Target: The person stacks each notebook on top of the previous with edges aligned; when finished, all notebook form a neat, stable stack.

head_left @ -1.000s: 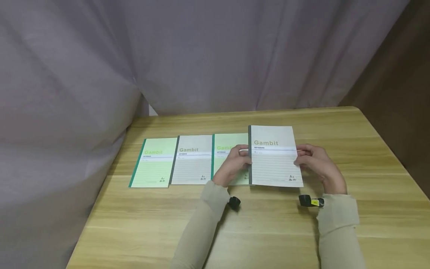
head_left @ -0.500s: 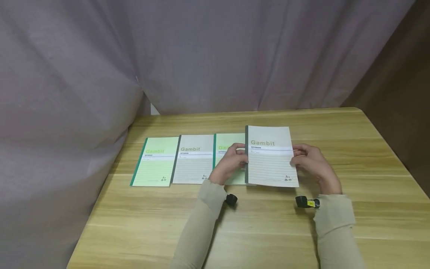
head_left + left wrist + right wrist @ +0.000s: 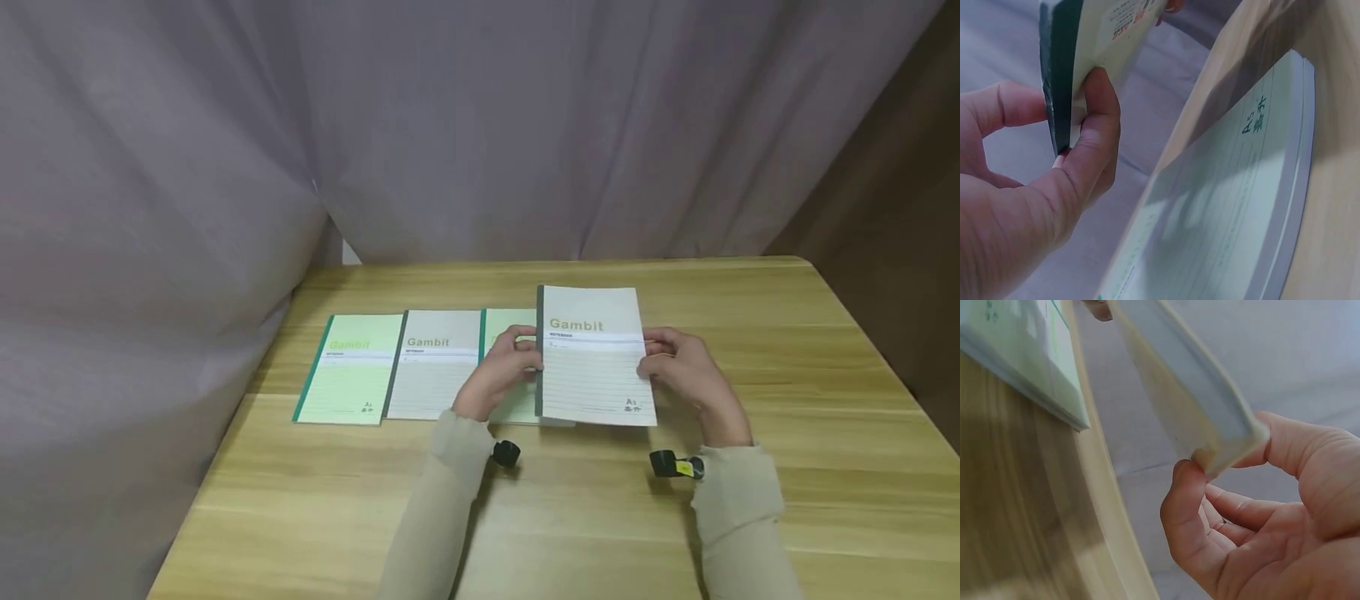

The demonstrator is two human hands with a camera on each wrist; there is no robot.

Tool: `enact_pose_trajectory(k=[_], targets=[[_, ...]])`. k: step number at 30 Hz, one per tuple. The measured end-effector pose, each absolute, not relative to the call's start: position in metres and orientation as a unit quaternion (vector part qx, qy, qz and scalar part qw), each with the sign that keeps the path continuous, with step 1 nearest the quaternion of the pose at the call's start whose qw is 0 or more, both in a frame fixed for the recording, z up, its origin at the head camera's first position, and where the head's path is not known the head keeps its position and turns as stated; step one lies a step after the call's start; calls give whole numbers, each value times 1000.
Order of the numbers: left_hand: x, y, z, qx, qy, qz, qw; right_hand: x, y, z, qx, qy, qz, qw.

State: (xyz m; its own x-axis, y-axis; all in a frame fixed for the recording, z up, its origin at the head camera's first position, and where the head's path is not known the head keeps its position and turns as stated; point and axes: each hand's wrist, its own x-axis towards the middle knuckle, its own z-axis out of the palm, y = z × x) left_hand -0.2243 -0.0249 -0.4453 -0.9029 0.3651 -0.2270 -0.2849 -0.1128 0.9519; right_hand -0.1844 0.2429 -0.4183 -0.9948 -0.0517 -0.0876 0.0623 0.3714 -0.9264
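Both hands hold a white-grey "Gambit" notebook with a dark spine, raised over the table and overlapping a green notebook in the head view. At the spine side, my left hand pinches it between thumb and fingers. My right hand grips the opposite edge, thumb on the front cover and fingers behind. From the left wrist, the green notebook below shows a layered edge, with a shadow falling across its cover. Part of it is hidden by my left hand and the held notebook.
Left of these, a grey notebook and another green notebook lie in a row on the wooden table. A grey curtain hangs behind and along the left side. Each wrist wears a small black camera.
Both hands have carried the held notebook slightly left, so it covers more of the green notebook beneath. The grips look the same. The head view has shifted slightly.
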Motion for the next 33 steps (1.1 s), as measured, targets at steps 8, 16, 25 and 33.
enact_pose_trajectory(k=[8,16,25,33], targets=[[-223,-39,-446,28,631,747,208,-190,231,-418,-5,817,-574,56],[-228,-52,-444,35,645,737,202,-197,218,-422,-9,797,-601,65],[-232,-61,-445,22,657,724,207,-201,208,-422,-6,803,-591,75],[-232,-70,-450,13,670,714,206,-202,200,-420,-17,811,-579,82]])
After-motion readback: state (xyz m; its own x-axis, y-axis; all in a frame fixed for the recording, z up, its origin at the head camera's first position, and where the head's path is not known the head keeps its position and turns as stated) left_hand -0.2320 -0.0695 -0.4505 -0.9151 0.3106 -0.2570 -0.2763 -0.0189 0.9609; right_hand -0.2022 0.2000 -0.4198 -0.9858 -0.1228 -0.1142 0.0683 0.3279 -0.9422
